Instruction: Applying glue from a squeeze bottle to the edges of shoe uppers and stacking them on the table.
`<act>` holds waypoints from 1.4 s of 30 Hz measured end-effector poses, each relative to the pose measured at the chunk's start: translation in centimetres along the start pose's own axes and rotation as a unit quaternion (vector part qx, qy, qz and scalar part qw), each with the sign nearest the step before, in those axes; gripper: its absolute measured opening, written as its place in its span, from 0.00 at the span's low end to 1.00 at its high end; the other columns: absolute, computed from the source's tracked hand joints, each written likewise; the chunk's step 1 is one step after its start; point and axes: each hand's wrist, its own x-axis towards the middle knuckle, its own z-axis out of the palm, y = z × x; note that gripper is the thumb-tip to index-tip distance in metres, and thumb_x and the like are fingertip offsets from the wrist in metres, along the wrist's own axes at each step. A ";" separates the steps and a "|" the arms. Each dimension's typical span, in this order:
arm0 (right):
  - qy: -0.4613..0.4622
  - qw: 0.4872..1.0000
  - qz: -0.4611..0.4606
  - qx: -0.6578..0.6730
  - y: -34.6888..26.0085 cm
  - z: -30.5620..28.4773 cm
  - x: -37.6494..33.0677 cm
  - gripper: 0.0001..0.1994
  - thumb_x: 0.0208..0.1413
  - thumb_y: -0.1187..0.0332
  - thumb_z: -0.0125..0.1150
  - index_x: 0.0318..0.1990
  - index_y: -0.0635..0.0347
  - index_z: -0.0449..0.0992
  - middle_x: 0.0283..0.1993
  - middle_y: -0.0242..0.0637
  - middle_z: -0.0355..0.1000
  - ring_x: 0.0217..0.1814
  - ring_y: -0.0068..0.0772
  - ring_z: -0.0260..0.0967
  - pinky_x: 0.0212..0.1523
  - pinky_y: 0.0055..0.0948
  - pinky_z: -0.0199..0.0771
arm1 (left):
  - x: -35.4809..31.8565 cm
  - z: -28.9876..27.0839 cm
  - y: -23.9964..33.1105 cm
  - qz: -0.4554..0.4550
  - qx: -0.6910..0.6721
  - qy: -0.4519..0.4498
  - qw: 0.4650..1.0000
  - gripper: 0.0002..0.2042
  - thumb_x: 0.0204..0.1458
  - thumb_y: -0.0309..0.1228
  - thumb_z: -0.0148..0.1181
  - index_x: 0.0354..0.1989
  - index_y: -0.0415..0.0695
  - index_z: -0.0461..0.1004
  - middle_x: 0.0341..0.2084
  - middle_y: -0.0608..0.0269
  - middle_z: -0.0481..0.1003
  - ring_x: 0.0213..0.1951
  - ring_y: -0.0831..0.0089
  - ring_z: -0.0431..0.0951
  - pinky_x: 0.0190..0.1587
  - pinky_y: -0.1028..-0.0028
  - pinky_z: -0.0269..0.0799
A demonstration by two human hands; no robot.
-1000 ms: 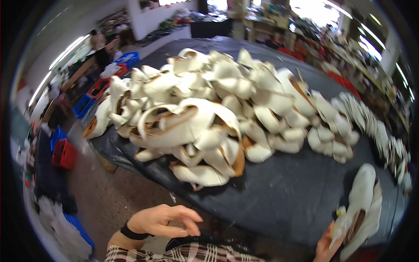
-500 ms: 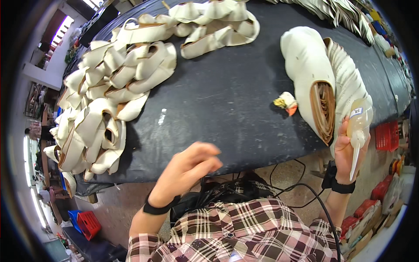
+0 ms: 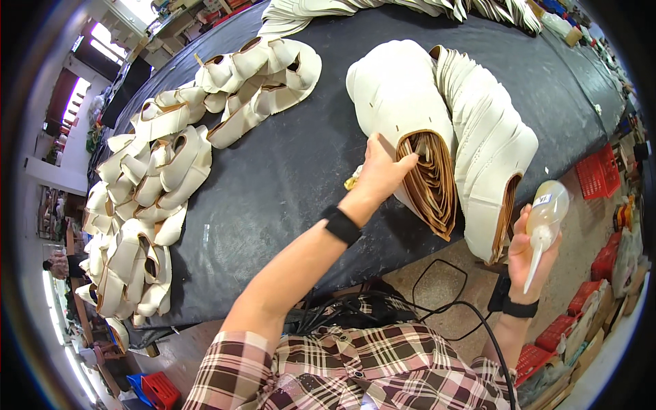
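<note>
My left hand [image 3: 376, 172] is at the near end of a nested stack of white shoe uppers [image 3: 400, 89]. Its thumb lies at the brown-lined opening and its fingers are against the left side, gripping the edge of an upper; part of the grip is hidden. Upright in my right hand [image 3: 529, 256] is a translucent squeeze bottle [image 3: 548, 208], its long pale nozzle pointing down and its lower part holding pale liquid. A second stack of white uppers [image 3: 488, 143] leans beside the first. A small yellowish scrap [image 3: 352, 179] shows partly behind my left hand.
Many loose white uppers [image 3: 150, 178] are heaped along the left of the dark-covered table [image 3: 273, 198]. More stacked uppers [image 3: 342, 8] line the far edge. A black cable [image 3: 471, 307] hangs near my body. Red crates [image 3: 598, 171] stand on the floor at the right.
My left hand has moved forward and right from the table's near edge to the stack of uppers. The bottle stays in my right hand. My view has shifted to the right.
</note>
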 end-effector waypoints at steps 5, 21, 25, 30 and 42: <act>0.037 0.999 -0.014 0.012 -0.9 -2.0 0.4 0.21 0.48 0.62 0.52 0.48 0.61 0.62 0.44 0.49 0.63 0.44 0.42 0.66 0.28 0.28 0.76 | 2.1 4.5 0.9 0.028 -0.032 0.098 0.994 0.43 0.36 0.35 0.58 0.54 0.30 0.34 0.51 0.37 0.46 0.52 0.46 0.54 0.54 0.66 0.51; 0.061 0.996 -0.010 -0.064 3.0 -0.8 4.7 0.20 0.50 0.60 0.46 0.47 0.63 0.61 0.42 0.47 0.65 0.42 0.40 0.67 0.33 0.31 0.76 | 10.9 -3.2 0.7 0.092 0.081 0.074 0.990 0.39 0.29 0.21 0.55 0.56 0.47 0.46 0.39 0.42 0.67 0.44 0.53 0.68 0.47 0.69 0.62; 0.091 0.991 0.009 -0.101 4.1 0.5 5.0 0.19 0.50 0.60 0.45 0.47 0.63 0.60 0.43 0.46 0.65 0.41 0.38 0.67 0.31 0.27 0.74 | 11.6 -6.1 1.8 0.052 0.202 -0.017 0.978 0.44 0.29 0.33 0.59 0.57 0.44 0.40 0.39 0.38 0.66 0.44 0.52 0.67 0.47 0.70 0.62; 0.063 0.995 0.015 -0.081 2.8 -0.7 4.7 0.19 0.50 0.62 0.47 0.47 0.62 0.62 0.44 0.45 0.65 0.45 0.38 0.65 0.36 0.28 0.74 | 9.2 -6.8 -0.6 -0.030 0.070 -0.016 0.997 0.43 0.33 0.38 0.60 0.55 0.32 0.42 0.38 0.41 0.67 0.40 0.63 0.70 0.42 0.74 0.64; -0.022 0.999 0.043 -0.013 1.7 -3.2 3.8 0.22 0.47 0.65 0.53 0.50 0.61 0.59 0.49 0.49 0.60 0.50 0.42 0.61 0.37 0.31 0.73 | 3.4 -8.2 -0.2 0.017 0.168 0.069 0.983 0.24 0.42 0.40 0.55 0.42 0.33 0.61 0.34 0.41 0.69 0.39 0.55 0.71 0.41 0.68 0.66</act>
